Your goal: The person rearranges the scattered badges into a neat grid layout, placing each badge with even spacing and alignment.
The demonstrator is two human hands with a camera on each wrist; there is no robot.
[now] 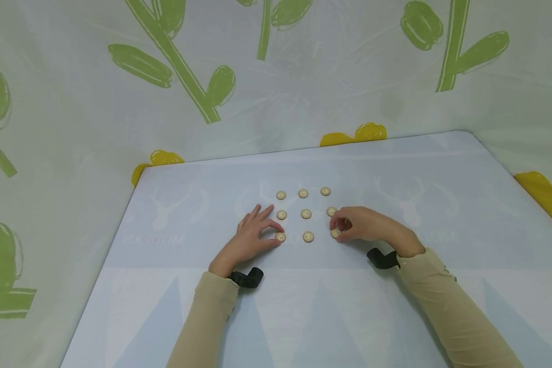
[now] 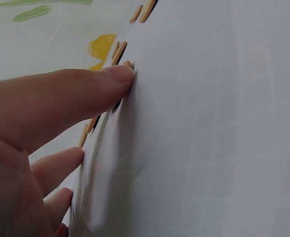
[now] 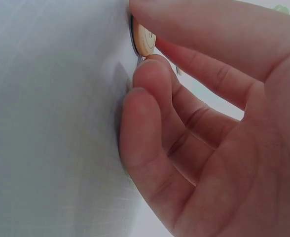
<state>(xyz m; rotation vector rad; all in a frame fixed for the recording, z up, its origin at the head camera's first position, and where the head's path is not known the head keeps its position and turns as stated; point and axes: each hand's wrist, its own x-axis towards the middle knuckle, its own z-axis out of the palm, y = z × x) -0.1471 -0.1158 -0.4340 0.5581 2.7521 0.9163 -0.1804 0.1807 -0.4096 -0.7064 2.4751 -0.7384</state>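
Round wooden buttons lie on the table in three rows of three. My left hand point(image 1: 250, 240) pinches the near-left button point(image 1: 280, 237) between thumb and index finger, its other fingers spread on the cloth. In the left wrist view the thumb point(image 2: 93, 89) hides most of that button. At the near-right corner my right hand point(image 1: 367, 225) holds another button point(image 1: 335, 233) by its edges, the remaining fingers curled in beside it. The right wrist view shows this button point(image 3: 144, 37) tilted at the thumb. Between the two hands lies the near-middle button point(image 1: 308, 236).
Farther back are the middle button point(image 1: 306, 214), the right button of that row point(image 1: 331, 211) close to my right fingers, and the far row with its centre button point(image 1: 303, 193). A pale patterned cloth point(image 1: 303, 301) covers the table; a leaf-print curtain point(image 1: 303, 92) hangs behind.
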